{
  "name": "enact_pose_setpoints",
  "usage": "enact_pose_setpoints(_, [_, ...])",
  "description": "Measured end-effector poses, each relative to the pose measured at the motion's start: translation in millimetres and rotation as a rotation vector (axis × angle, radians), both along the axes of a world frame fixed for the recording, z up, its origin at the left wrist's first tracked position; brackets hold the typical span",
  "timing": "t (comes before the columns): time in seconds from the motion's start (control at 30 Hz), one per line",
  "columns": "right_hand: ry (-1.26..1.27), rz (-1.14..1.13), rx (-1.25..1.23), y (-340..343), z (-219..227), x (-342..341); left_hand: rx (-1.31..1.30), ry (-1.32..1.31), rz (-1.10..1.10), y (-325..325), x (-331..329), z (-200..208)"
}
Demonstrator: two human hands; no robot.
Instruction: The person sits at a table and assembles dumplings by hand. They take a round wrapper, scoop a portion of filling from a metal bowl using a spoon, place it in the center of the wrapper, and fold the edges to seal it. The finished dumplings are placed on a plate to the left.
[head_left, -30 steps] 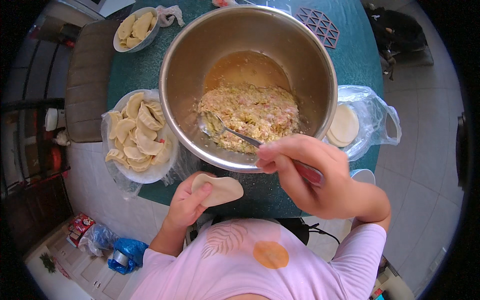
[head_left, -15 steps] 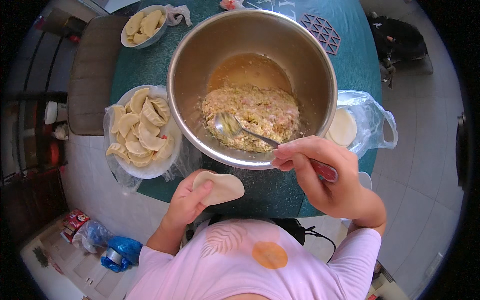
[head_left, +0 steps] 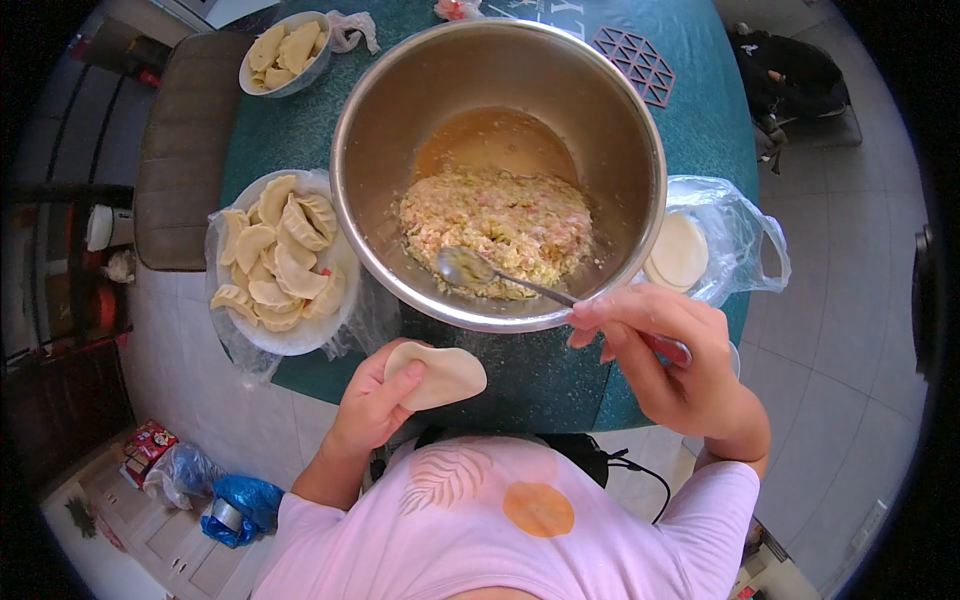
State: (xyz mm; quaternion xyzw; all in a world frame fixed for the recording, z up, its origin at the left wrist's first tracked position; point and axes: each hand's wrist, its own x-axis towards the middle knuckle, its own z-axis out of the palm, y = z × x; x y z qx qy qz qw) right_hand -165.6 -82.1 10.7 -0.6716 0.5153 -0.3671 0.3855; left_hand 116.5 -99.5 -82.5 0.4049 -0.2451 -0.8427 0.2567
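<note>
My left hand (head_left: 373, 402) is closed on a round dumpling wrapper (head_left: 445, 377), its thumb lying on top, just in front of the bowl. With my right hand (head_left: 670, 345) I grip the red-ended handle of a metal spoon (head_left: 467, 267). The spoon's bowl is over the near edge of the minced filling (head_left: 510, 220); whether it touches is hard to tell. That filling lies in a large steel bowl (head_left: 385, 130), with brownish liquid (head_left: 505, 137) pooled on its far side.
Left of the bowl, a plate (head_left: 345, 255) carries several folded dumplings (head_left: 280, 250). More fill a small bowl (head_left: 312, 75) at the far left. On the right, a stack of wrappers (head_left: 680, 250) rests on a plastic bag (head_left: 735, 235). A lattice trivet (head_left: 635, 65) lies behind.
The spoon has shifted slightly right and toward me, along with my right hand. My left hand keeps the wrapper in nearly the same spot.
</note>
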Motion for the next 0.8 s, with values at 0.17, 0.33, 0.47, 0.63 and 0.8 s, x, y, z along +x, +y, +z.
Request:
enact_pose_setpoints(0.17, [0.022, 0.018, 0.023, 1.3, -6.1, 2.9, 0.016, -0.004, -0.009, -0.1, -3.4, -0.5])
enact_pose_setpoints(0.33, [0.032, 0.053, -0.052, 0.6, -2.6, 2.9, 0.003, -0.019, -0.021, -2.1, -6.7, 0.6])
enact_pose_setpoints(0.47, [0.006, 0.038, -0.012, -1.0, -2.3, 0.1, 0.013, -0.014, -0.033, -2.9, -6.6, -1.9])
enact_pose_setpoints(0.63, [0.044, 0.088, 0.014, -3.1, -8.8, -0.7, 0.033, -0.017, -0.036, -4.7, -10.9, -0.2])
enact_pose_setpoints(0.8, [0.023, 0.048, 0.046, 6.7, 0.1, -14.9, 0.014, -0.025, -0.03, -5.0, -10.6, -3.9])
